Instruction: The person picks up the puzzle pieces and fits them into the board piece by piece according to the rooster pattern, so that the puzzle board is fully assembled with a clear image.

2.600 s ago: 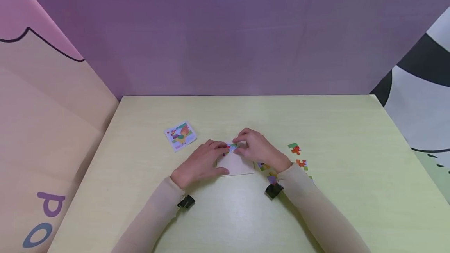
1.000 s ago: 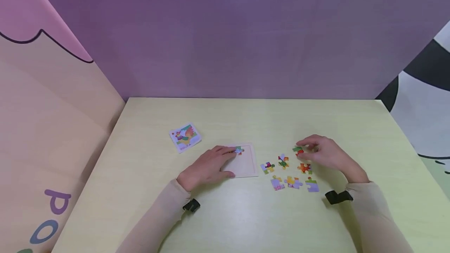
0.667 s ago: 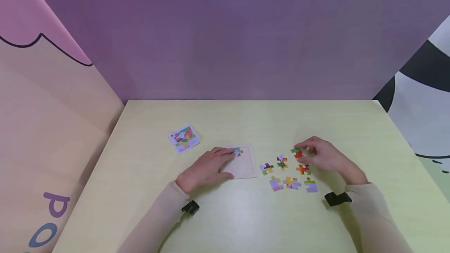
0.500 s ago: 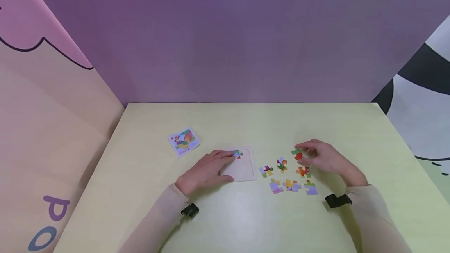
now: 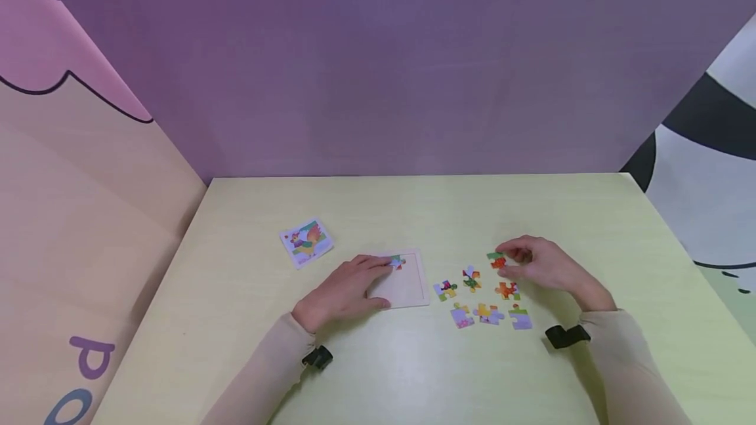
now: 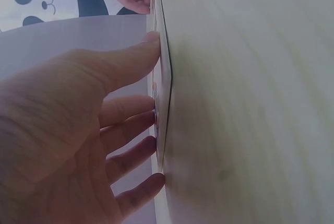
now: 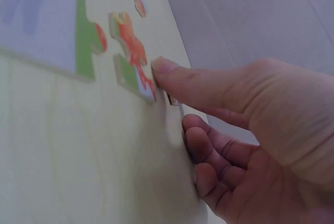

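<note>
My left hand (image 5: 348, 286) lies over the left side of a white puzzle board (image 5: 413, 284), fingers spread. Its fingertips are at a blue-green puzzle piece (image 5: 398, 261) near the top edge, and its thumb rests at the bottom edge. In the left wrist view that thumb (image 6: 133, 59) presses on the board (image 6: 164, 72). Farther right, my right hand (image 5: 546, 262) has thumb and index finger round a green-and-red puzzle piece (image 5: 496, 260). The right wrist view shows the thumb (image 7: 193, 80) in front of this piece (image 7: 174, 100), mostly hiding it.
Between the board and my right hand lie several loose pieces, among them an orange one (image 5: 506, 290) and a lilac-and-green one (image 5: 521, 317). A square picture card (image 5: 306, 242) lies at the back left. A purple wall (image 5: 413, 64) borders the table's far edge.
My right hand has moved from the board to the loose pieces at the right, then stayed at the green-and-red one. My left hand has stayed on the board. The view has shifted slightly.
</note>
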Available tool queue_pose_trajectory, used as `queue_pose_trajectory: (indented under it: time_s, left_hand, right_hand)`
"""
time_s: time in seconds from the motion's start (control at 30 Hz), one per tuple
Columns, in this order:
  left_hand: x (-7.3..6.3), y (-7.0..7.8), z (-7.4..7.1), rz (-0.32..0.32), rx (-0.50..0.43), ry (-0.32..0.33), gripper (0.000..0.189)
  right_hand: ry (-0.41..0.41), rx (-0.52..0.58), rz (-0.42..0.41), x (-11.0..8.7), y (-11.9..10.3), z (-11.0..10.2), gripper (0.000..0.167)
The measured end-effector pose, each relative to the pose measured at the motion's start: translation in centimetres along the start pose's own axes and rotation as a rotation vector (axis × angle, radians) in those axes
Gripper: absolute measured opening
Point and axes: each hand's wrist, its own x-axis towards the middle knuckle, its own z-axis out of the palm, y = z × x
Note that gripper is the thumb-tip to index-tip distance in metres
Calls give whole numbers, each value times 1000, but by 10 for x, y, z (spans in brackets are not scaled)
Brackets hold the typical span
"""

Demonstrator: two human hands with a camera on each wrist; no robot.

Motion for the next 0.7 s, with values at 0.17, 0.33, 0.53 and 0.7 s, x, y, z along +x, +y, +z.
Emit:
queue_pose_trajectory:
  time_s: [0.17, 0.33, 0.53, 0.7]
  left_hand:
    - [0, 1, -1, 0, -6, 11, 66]
    - [1, 1, 0, -1, 5, 10, 67]
    - [0, 2, -1, 9, -5, 17, 66]
    - [0, 3, -2, -3, 5, 7, 66]
  right_hand:
    - [10, -8, 33, 1, 0, 0, 49]
    - [31, -22, 49, 2, -1, 1, 50]
    - [42, -14, 60, 3, -8, 0, 51]
    - [41, 31, 61, 4, -12, 5, 52]
